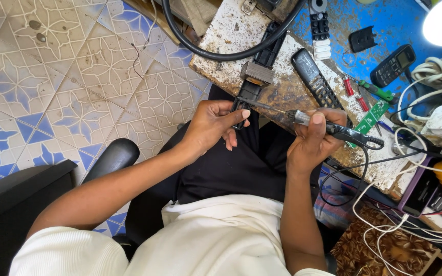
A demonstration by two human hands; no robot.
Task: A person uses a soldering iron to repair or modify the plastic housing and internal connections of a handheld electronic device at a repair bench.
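Left hand (212,122) grips the black casing (254,87) at the bench edge; right hand (313,137), at three o'clock, grasps the screwdriver (282,112). Advise keeping the tip square and the casing braced.

Around the two hands the open room lies at seven to ten o'clock — over the tiled floor (78,87) and the lap. At twelve o'clock the workbench (231,36) edge blocks the way, with a thick black cable (216,53) looped across it. From one to four o'clock the bench is crowded — a remote control (315,79), a small phone (392,65), white wires (384,214). The chair armrest (111,158) stands at eight o'clock.
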